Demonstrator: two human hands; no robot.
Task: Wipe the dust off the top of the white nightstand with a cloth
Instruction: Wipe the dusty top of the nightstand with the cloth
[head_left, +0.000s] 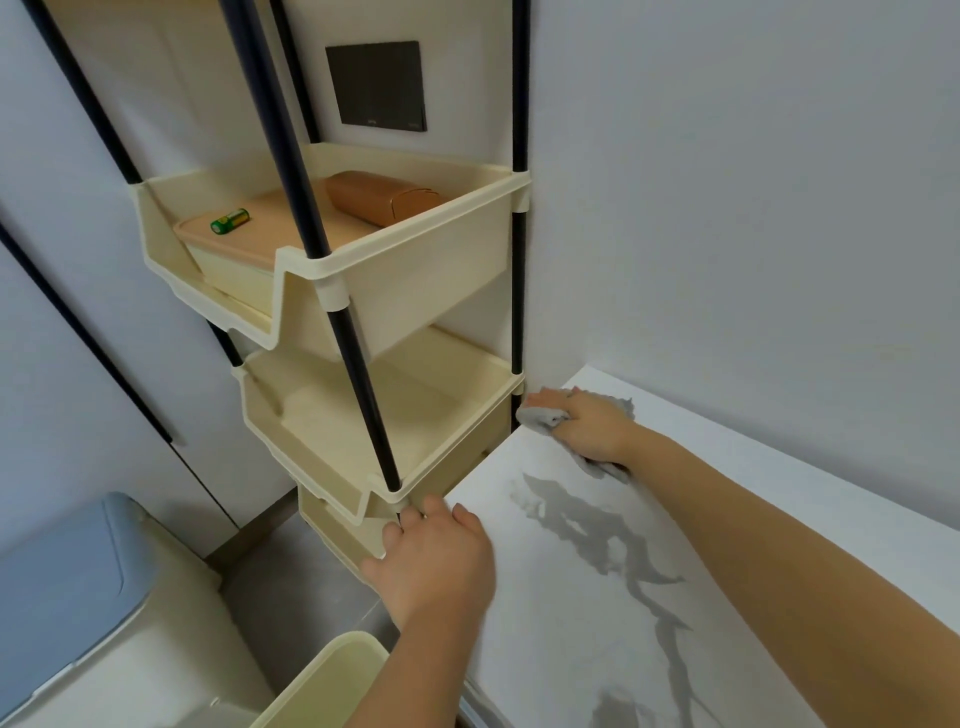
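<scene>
The white nightstand top (769, 499) fills the lower right, with grey streaks (597, 535) running across its middle. My right hand (592, 423) presses a grey cloth (540, 415) flat on the far left corner of the top, close to the wall. Part of the cloth sticks out under my wrist. My left hand (439, 561) rests on the near left edge of the nightstand, fingers curled over the edge beside the shelf rack and holding nothing else.
A cream tiered shelf rack (431, 270) with dark poles stands tight against the nightstand's left side; its top tray holds a green battery (229, 221) and a brown case (382, 197). A blue-lidded bin (67, 587) and a cream bin (332, 680) sit on the floor at lower left.
</scene>
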